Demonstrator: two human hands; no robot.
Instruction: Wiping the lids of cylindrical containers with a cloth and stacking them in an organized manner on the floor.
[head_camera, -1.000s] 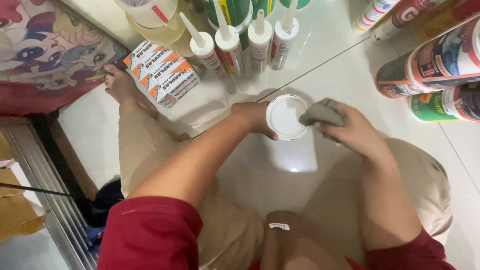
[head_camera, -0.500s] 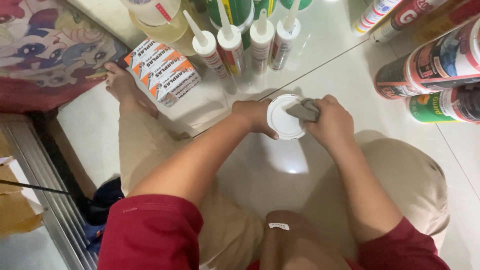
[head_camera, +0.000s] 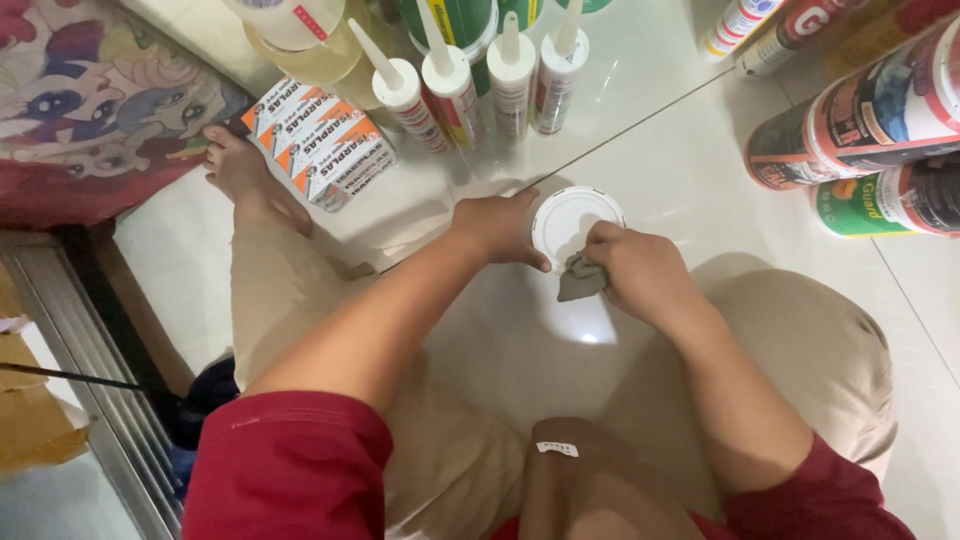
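A round white-lidded container (head_camera: 572, 219) stands on the white tiled floor between my knees. My left hand (head_camera: 497, 228) grips its left side, fingers curled around the rim. A small grey cloth (head_camera: 579, 281) is pinched in my right hand (head_camera: 640, 271), pressed against the near right edge of the lid. Both arms wear red sleeves, and my legs in beige trousers frame the container.
Several white sealant cartridges (head_camera: 480, 85) stand in a row at the back. An orange-and-white box (head_camera: 320, 142) lies by my left foot. Large cans (head_camera: 860, 110) lie stacked at the right. A patterned mat (head_camera: 90, 100) and a metal door track (head_camera: 100, 400) are at the left.
My right hand with the cloth has moved from the right side of the lid across its top and down to its near edge. The left hand stays on the container.
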